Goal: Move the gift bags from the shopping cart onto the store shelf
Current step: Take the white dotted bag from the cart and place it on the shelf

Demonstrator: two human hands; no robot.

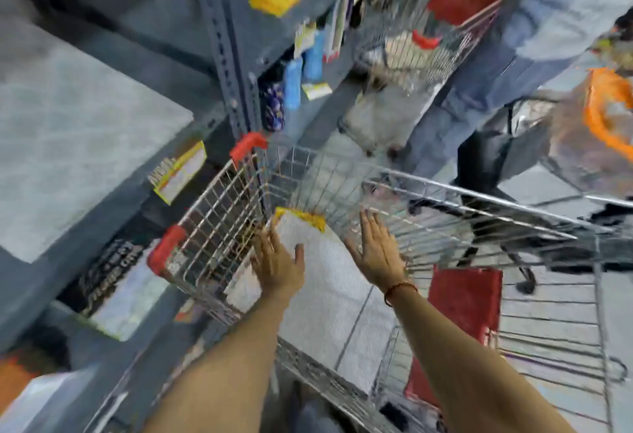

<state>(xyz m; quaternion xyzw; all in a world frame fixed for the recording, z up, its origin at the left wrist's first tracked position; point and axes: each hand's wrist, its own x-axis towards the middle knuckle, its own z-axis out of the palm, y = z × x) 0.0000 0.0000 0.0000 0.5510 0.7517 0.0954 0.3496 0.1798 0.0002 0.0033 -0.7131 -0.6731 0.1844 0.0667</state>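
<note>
A wire shopping cart (pixel 445 189) with red corner guards stands below me, beside the grey store shelf (pixel 85 131). Inside it lies a stack of pale gift bags (pixel 325 292) with a yellow edge showing at the far end. My left hand (pixel 279 263) presses on the left side of the stack, fingers wrapped over its edge. My right hand (pixel 376 247) is flat and spread on the right side of the stack, by the cart's wire wall. A red bag (pixel 466 295) shows through the wires on the right. The frame is blurred.
A second cart (pixel 421 31) holding red and pale goods stands ahead, with a person in jeans (pixel 479 90) next to it. Yellow packs and blue bottles (pixel 305 69) hang on the shelving. A price label (pixel 181 172) sticks out from the shelf edge.
</note>
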